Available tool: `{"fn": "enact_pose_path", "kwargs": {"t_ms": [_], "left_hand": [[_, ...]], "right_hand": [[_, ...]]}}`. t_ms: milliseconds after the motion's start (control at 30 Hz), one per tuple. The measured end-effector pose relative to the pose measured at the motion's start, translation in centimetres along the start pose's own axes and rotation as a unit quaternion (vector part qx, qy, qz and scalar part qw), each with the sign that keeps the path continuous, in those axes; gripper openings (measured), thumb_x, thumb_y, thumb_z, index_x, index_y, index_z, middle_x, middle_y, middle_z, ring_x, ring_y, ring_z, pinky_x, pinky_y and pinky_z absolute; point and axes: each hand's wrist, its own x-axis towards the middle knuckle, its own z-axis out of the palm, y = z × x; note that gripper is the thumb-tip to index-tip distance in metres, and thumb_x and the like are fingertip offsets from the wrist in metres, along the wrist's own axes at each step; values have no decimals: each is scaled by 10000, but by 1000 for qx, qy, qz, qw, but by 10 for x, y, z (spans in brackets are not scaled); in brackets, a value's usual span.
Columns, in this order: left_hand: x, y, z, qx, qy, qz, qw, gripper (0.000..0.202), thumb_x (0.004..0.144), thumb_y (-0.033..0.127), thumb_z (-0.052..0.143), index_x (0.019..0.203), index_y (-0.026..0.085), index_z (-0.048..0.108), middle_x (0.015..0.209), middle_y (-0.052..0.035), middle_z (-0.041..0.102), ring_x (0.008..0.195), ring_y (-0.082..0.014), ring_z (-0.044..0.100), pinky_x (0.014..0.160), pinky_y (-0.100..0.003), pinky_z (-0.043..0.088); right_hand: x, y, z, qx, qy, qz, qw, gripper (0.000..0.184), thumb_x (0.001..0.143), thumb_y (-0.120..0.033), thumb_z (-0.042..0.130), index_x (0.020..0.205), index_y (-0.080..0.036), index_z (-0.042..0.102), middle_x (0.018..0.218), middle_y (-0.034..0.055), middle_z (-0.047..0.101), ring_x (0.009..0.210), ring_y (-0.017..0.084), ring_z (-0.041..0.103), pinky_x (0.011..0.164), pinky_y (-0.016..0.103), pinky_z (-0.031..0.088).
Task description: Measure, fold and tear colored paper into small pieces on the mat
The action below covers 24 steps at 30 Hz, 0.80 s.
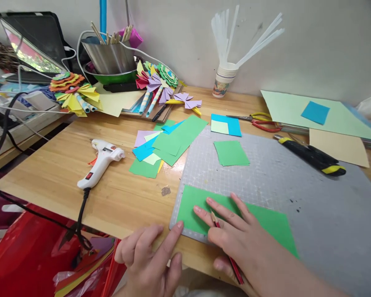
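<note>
A long green paper strip (pixel 200 206) lies on the near left part of a grey cutting mat (pixel 278 165). My right hand (pixel 241 235) rests on the strip with several fingers spread flat, and a red pencil (pixel 235 270) is tucked in its grip, tip pointing away from me. At the strip's near left corner, my left hand (pixel 156 253) touches with an outstretched index finger; its other fingers are loosely bent and hold nothing. Beyond the strip are small green squares (pixel 231 153) on the mat.
A white glue gun (pixel 100 161) lies left of a pile of coloured paper pieces (pixel 170 144). Red-and-yellow-handled pliers (pixel 259 121) and a black-yellow utility knife (pixel 312 156) lie toward the right. A paper cup (pixel 224 80) of white strips and paper flowers (pixel 156 84) stand behind.
</note>
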Motion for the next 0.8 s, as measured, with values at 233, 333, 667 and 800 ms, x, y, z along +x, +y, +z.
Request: {"fn": "enact_pose_path", "kwargs": {"t_ms": [233, 333, 667, 800], "left_hand": [[2, -2, 2, 11, 14, 14, 1000, 297, 865, 298, 542, 1117, 245, 690, 1015, -82, 510, 887, -208, 476, 778, -379, 335], [6, 0, 5, 0, 46, 19, 999, 260, 889, 292, 496, 1008, 236, 720, 971, -80, 510, 851, -194, 471, 757, -373, 316], [13, 1, 10, 5, 73, 24, 997, 289, 909, 320, 450, 888, 225, 723, 883, -73, 480, 796, -179, 448, 715, -356, 300], [12, 2, 10, 8, 77, 16, 997, 310, 918, 329, 432, 904, 220, 721, 894, -72, 485, 797, -177, 450, 722, -361, 301]], "right_hand": [[24, 5, -2, -5, 9, -68, 998, 177, 962, -319, 460, 1050, -208, 567, 1451, 33, 441, 1372, 289, 353, 1120, 622, 242], [25, 6, 2, -26, 17, -75, 997, 173, 951, -299, 482, 1055, -197, 576, 1446, 36, 441, 1356, 293, 380, 1138, 605, 210], [24, 8, 4, -57, 25, -90, 994, 206, 956, -337, 481, 1062, -200, 592, 1463, 5, 395, 1338, 289, 410, 1164, 596, 114], [23, 7, 4, -43, 34, -82, 995, 203, 957, -334, 479, 1071, -212, 595, 1458, -21, 406, 1343, 281, 406, 1160, 601, 134]]}}
